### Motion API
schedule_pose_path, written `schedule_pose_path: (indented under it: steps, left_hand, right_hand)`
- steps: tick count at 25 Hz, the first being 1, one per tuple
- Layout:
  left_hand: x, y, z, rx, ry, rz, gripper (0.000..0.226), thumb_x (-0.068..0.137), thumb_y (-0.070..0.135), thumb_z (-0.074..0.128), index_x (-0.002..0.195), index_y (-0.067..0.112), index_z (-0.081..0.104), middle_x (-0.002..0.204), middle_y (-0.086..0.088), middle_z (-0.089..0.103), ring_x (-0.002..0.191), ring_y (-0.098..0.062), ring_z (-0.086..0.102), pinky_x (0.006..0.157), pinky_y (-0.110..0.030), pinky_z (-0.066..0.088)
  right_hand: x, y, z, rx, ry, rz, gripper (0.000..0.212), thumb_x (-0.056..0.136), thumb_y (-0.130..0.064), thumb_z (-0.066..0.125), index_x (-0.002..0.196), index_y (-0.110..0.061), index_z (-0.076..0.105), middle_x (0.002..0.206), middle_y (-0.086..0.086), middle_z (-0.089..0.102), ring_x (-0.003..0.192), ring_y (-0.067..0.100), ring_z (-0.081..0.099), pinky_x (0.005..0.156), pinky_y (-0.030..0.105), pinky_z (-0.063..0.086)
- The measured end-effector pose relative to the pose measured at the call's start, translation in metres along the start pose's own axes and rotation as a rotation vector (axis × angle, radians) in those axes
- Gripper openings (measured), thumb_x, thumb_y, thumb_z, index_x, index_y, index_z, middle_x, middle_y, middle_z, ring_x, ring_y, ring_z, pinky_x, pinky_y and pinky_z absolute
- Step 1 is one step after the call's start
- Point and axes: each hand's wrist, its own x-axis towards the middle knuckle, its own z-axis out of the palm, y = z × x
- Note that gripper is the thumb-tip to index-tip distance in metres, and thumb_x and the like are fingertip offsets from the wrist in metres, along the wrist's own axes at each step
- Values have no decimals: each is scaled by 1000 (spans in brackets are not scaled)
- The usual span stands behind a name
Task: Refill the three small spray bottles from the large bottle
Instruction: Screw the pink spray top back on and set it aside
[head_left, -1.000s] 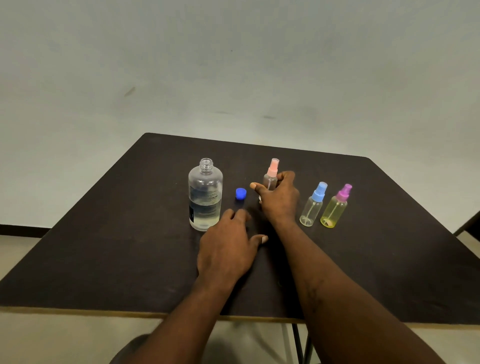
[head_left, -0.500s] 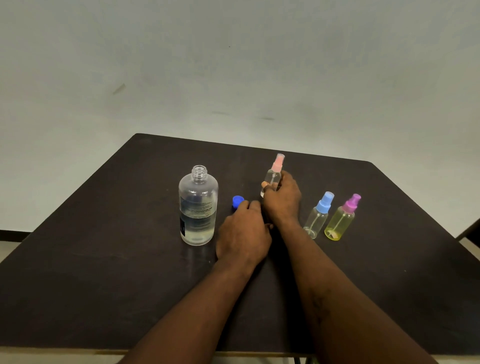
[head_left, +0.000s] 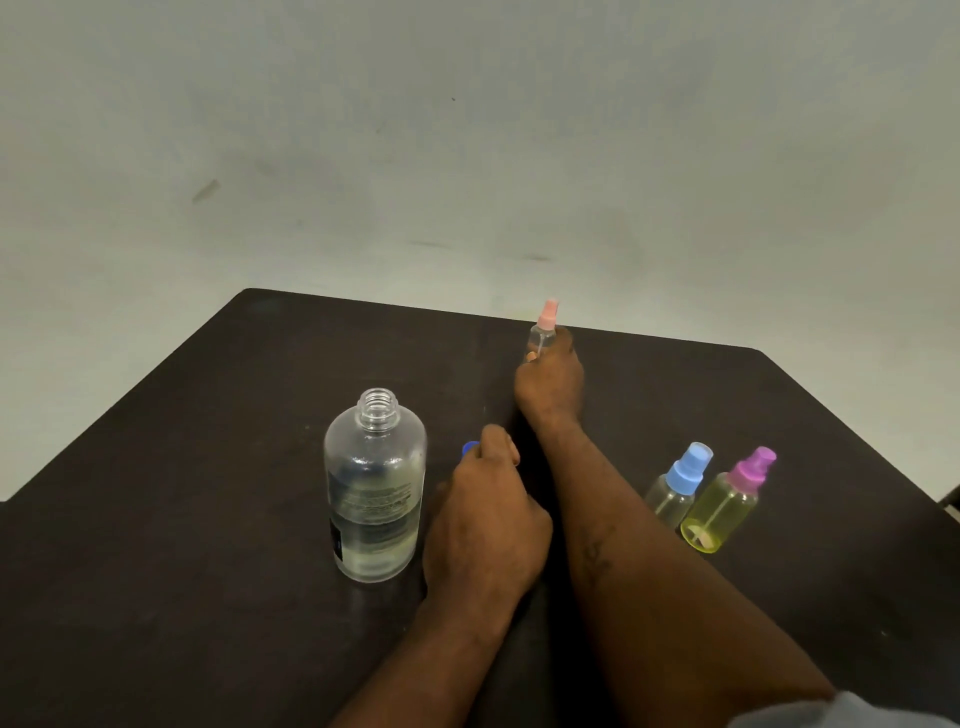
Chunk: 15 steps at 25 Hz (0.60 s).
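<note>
Uncapped large bottle (head_left: 374, 499) stands half full of clear liquid; right hand (head_left: 549, 384) grips pink-topped bottle (head_left: 543, 332); left hand (head_left: 485, 519) curls by cap (head_left: 470, 448), hold unclear.

The light is soft, even and rather dim, seemingly from above, leaving only faint shadows on the dark surface (head_left: 208, 519) and a dull sheen just below the large bottle (head_left: 374, 488), whose clear shoulders catch small pale highlights. The whole picture is slightly soft, most so on the right hand (head_left: 548, 382) and its pink-capped bottle (head_left: 543, 332). The wide lens bends the surface's edges.
</note>
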Motion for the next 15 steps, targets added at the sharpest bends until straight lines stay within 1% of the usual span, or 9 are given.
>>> schedule_pose_path:
  steps: [1, 2, 4, 5, 7, 9, 11, 13, 15]
  left_hand:
    - [5, 1, 1, -3, 4, -5, 32, 85, 9, 49, 98, 37, 38, 97, 10, 59, 80, -19, 60, 64, -33, 43]
    - [8, 2, 1, -6, 3, -12, 32, 86, 9, 50, 98, 37, 39, 98, 10, 60, 82, -20, 61, 64, -33, 44]
    - [12, 1, 2, -6, -6, -13, 30, 87, 10, 51, 96, 36, 40, 99, 10, 60, 82, -20, 61, 63, -34, 45]
    - [13, 0, 2, -6, -10, -5, 29, 86, 10, 51, 96, 36, 41, 99, 11, 60, 82, -21, 61, 63, -34, 45]
    - [16, 1, 2, -7, -16, 5, 28, 85, 9, 50, 96, 35, 44, 98, 10, 60, 81, -22, 60, 64, -35, 45]
    - [22, 1, 2, -1, -12, 5, 28, 85, 9, 50, 97, 33, 46, 96, 9, 59, 80, -23, 58, 64, -35, 46]
    - [28, 2, 3, 4, -6, 7, 27, 85, 8, 49, 96, 32, 46, 95, 9, 59, 79, -22, 57, 63, -36, 46]
    - [30, 1, 8, -8, 6, -2, 27, 86, 7, 49, 95, 32, 47, 94, 9, 60, 79, -21, 59, 65, -38, 52]
    - [31, -1, 8, -26, 29, -22, 29, 87, 6, 51, 95, 34, 46, 94, 10, 60, 81, -19, 60, 68, -39, 55]
  right_hand:
    - [6, 0, 3, 17, 3, 12, 52, 94, -19, 59, 143, -15, 43, 132, 11, 62, 115, 34, 62, 89, 41, 51]
    - [10, 0, 5, 31, 8, 20, 56, 94, -25, 64, 144, -15, 42, 133, 10, 61, 116, 33, 62, 88, 41, 50]
    - [19, 1, 12, 47, 25, 15, 55, 93, -32, 73, 136, -15, 44, 127, 9, 61, 112, 30, 62, 83, 37, 47]
    - [23, 3, 14, 43, 38, 14, 52, 93, -32, 73, 133, -13, 45, 125, 9, 60, 111, 30, 63, 82, 36, 46]
    - [32, 3, 19, 9, 62, 21, 49, 95, -30, 72, 133, -10, 48, 129, 11, 56, 114, 31, 61, 83, 35, 45]
    - [42, 1, 25, -33, 71, 41, 50, 97, -30, 70, 137, -9, 49, 136, 13, 49, 120, 33, 58, 90, 37, 49]
    - [52, 0, 31, -46, 76, 47, 51, 97, -27, 69, 140, -8, 49, 140, 14, 49, 125, 34, 55, 98, 41, 49]
    - [63, -1, 35, -27, 104, 54, 49, 96, -22, 68, 139, -7, 49, 138, 14, 54, 125, 33, 56, 96, 38, 48]
    - [73, 0, 41, 0, 127, 76, 46, 96, -16, 67, 137, -7, 49, 133, 13, 60, 121, 31, 60, 87, 34, 46]
